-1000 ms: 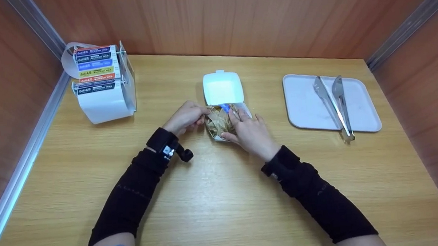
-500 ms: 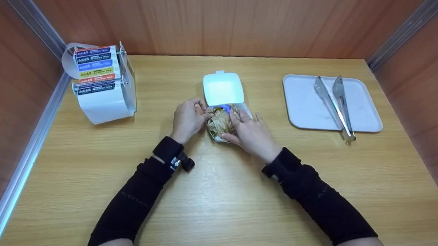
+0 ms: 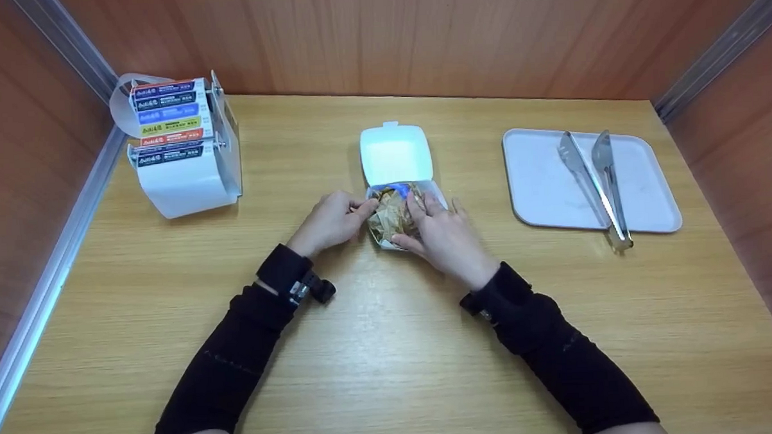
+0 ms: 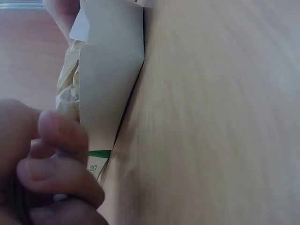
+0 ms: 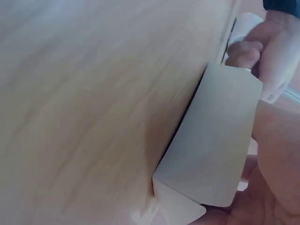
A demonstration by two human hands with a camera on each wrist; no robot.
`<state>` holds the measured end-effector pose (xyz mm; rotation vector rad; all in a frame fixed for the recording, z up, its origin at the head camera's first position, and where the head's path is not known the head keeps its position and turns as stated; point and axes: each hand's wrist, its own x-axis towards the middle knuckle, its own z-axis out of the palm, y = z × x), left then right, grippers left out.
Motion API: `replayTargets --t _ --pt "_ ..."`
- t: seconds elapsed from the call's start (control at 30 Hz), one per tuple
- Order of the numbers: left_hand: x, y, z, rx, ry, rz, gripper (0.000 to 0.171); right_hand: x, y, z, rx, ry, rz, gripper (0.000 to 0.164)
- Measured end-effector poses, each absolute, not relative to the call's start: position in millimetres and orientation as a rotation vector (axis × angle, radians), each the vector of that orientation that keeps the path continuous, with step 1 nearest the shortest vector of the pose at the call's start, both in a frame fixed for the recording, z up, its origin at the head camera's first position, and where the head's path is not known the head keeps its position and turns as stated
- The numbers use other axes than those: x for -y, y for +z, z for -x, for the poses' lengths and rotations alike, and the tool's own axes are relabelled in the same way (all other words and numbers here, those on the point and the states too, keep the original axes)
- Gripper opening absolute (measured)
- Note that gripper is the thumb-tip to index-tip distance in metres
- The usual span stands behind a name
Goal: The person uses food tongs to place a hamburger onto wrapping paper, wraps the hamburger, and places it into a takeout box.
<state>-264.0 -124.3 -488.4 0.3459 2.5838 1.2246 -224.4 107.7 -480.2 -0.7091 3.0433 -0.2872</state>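
Note:
A small white clamshell takeaway box (image 3: pixel 396 155) stands on the table with its lid up at the back. Its near half holds a bundle of crumpled brown paper (image 3: pixel 389 218) with a blue patch (image 3: pixel 399 189) at the back; what the paper wraps is hidden. My left hand (image 3: pixel 331 220) is at the box's left wall, thumb on the paper's edge and fingers curled outside the wall. The left wrist view shows those curled fingers (image 4: pixel 65 176) near the wall's far end, beside a green-edged printed piece (image 4: pixel 97 161). My right hand (image 3: pixel 448 237) rests on the bundle's right side with fingers extended, thumb toward the front.
To the right lies a white tray (image 3: pixel 533 199) with metal tongs (image 3: pixel 595 184) on it, their end reaching over its front edge. A white dispenser of label rolls (image 3: pixel 185 166) stands at the back left. Wood-pattern panels (image 3: pixel 380 37) border the table.
My left hand rose to the back-left corner of the box, then dropped slightly forward and left, its thumb now further onto the paper. My right hand has stayed on the bundle.

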Motion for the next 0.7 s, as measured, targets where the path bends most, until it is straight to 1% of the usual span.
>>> replayTargets --t 0.07,0.23,0.37,0.43,0.53,0.7 --pt "128 -488 264 -2.492 1.226 -0.382 0.043 -108 -481 225 -3.034 -0.332 0.701 0.089" --pt "136 -487 266 -2.281 1.266 -0.443 0.036 -111 -482 226 -2.97 -0.491 0.686 0.088" --pt "137 -487 264 -2.225 1.29 -0.431 0.044 -118 -481 228 -2.862 -0.654 0.679 0.078" --pt "134 -489 263 -2.265 1.293 -0.413 0.044 -121 -480 230 -2.805 -0.726 0.685 0.07" --pt "127 -491 261 -2.402 1.279 -0.34 0.037 -125 -479 234 -2.747 -0.81 0.694 0.061" --pt "112 -493 260 -2.688 1.24 -0.161 0.021 -130 -478 238 -2.739 -0.897 0.659 0.052"
